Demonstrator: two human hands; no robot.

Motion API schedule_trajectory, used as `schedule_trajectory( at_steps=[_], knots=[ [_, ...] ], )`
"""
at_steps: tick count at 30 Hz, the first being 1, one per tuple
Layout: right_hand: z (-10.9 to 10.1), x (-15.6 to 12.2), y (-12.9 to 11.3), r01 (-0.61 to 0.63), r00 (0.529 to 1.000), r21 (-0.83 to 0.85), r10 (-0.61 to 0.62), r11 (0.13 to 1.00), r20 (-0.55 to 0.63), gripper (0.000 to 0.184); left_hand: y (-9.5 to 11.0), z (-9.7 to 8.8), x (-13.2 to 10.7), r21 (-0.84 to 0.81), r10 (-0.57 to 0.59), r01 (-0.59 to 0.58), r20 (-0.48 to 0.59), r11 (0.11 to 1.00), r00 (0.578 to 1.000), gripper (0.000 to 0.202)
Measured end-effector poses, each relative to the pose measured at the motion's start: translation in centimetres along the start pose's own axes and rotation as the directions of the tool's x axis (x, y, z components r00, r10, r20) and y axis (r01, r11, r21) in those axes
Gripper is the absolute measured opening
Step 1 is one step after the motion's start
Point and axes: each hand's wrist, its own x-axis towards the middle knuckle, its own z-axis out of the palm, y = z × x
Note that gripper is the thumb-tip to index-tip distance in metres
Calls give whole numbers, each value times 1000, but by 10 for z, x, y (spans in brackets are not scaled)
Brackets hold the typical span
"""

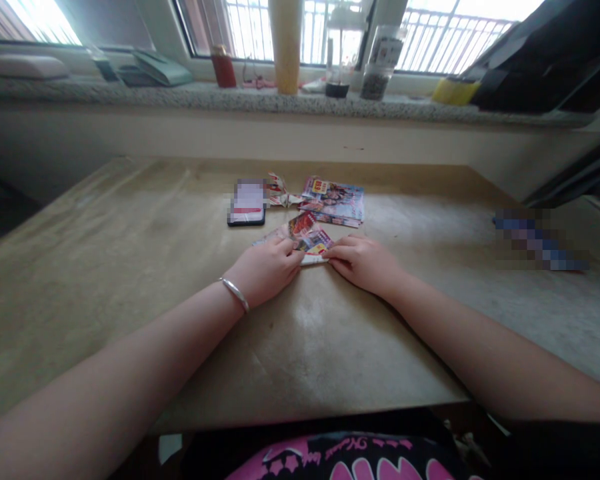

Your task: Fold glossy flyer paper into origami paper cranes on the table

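A folded piece of colourful printed paper (307, 228) lies on the table in front of me, with a white folded edge facing me. My left hand (270, 267), with a silver bangle at the wrist, presses its closed fingers on the paper's left part and covers some of it. At the right corner, my right hand (363, 262) has its fingertips and thumb pinched on the paper. Just beyond it lie a stack of printed leaflets (337, 200) and a folded paper shape (283, 195) with pointed ends.
A phone-like device (247, 202) with a blurred screen lies left of the paper shape. On the table's right is a blurred blue item (537, 243). The windowsill (260, 100) behind holds a red bottle (223, 67), a tall yellow cylinder (287, 50) and a clear container (380, 63).
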Motion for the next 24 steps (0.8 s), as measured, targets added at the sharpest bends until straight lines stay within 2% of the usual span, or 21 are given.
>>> schedule_trajectory(
  at_steps=[11, 24],
  knots=[
    [1, -1, 3, 25, 999, 38, -24, 999, -28, 21, 1, 4, 2, -17, 58, -59, -61, 998, 996, 25],
    [-2, -1, 0, 17, 1000, -30, -16, 999, 27, 22, 1, 5, 1, -129, 43, -47, -28, 991, 999, 29]
  ],
)
